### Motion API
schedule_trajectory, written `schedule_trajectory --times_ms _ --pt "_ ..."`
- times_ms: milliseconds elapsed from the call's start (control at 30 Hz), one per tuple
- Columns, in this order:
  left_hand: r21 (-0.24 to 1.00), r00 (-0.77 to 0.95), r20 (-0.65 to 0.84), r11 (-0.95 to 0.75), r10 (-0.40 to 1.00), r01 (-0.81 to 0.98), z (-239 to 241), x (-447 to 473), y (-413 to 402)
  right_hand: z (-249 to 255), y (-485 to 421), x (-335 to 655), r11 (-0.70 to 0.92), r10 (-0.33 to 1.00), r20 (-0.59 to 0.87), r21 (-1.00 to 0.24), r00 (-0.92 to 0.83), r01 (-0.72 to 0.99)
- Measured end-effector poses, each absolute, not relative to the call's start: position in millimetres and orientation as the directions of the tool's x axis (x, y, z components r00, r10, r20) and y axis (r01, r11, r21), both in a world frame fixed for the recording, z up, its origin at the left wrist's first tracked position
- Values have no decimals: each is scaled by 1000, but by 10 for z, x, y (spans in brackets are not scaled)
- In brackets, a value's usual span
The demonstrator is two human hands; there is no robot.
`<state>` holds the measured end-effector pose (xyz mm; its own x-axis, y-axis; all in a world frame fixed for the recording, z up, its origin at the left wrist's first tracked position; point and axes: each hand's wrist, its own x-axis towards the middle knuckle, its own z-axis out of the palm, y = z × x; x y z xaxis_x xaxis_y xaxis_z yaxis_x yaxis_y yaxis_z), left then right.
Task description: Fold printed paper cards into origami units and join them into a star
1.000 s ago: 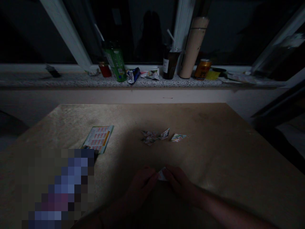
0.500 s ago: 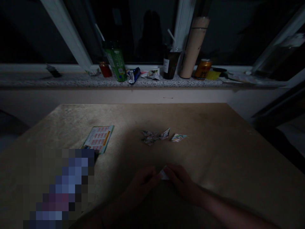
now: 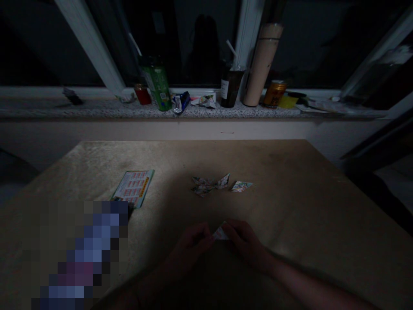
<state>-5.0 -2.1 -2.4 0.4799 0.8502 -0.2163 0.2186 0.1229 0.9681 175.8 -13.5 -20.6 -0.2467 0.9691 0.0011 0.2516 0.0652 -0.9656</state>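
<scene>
Printed paper, pale with faint coloured marks, is showing between the two hands I am following through the head camera: a small folded triangle is sitting around the middle of the tabletop, well in from its far edge. The left hand is pinching the left corner of it, the right hand is gripping its right side, and the hands are standing a little apart, with only the paper bridging them. Under this dim light I am not making out the undersides of the fingers

As for progress, I am counting the pieces beyond the hands as already folded: a cluster of pointed paper pieces is lying between the hands and the far edge, and a single folded paper piece is resting just to the right of it. I am judging the triangle to be partway done, since both hands are working on it; how many creases it is lacking, I cannot tell

Toward the left edge, a calendar-like card is lying flat, a pixelated object reaching up to its near corner
</scene>
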Motion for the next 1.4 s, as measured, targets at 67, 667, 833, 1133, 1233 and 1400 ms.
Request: schedule_trajectory --times_ms 67,667,833,1133,1233,1400 --pt "970 494 -222 139 841 200 -32 -49 -14 -208 -135 1757 66 969 3 -967 -248 246" --pt "957 505 -191 47 842 285 -82 -89 -37 -199 -105 1769 72 962 7 -970 -272 231" --pt "927 533 -205 -11 820 374 -60 -92 -64 -210 -129 1772 113 946 31 -965 -324 238" --pt "905 577 -135 -136 805 402 -52 -62 -46 -193 -130 1773 151 934 39 -944 -355 293" --pt "913 602 -142 -131 786 387 -66 -49 -56 -175 -136 1770 171 928 48 -936 -371 307" --pt "910 596 -148 -128 789 395 -76 -35 -85 -155 -142 1757 156 912 32 -949 -410 273"
